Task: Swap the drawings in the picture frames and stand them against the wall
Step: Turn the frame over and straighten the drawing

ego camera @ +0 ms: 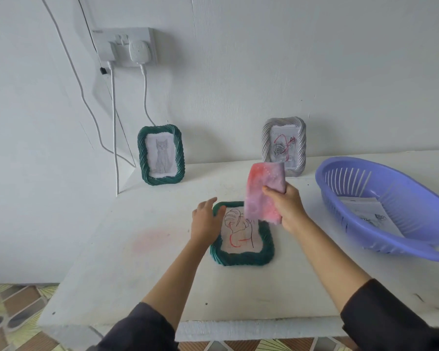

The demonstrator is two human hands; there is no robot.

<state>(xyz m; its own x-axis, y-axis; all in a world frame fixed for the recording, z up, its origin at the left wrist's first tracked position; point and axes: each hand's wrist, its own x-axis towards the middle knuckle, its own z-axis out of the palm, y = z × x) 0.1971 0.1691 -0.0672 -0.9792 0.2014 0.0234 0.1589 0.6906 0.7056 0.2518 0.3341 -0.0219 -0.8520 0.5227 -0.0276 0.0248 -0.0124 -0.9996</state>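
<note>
Flat on the table [142,274], the green frame [241,258] runs lengthwise toward the wall [264,72]; right hand [288,206] grips a cloth [262,192].

A person's left hand [205,219] steadies a green frame [241,254] lying flat on the white table [137,274], while the right hand [287,206] grips a pink cloth [261,191] above it.

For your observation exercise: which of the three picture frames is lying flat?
The green frame with the line drawing, flat on the table between both hands; the other two stand against the wall.
</note>
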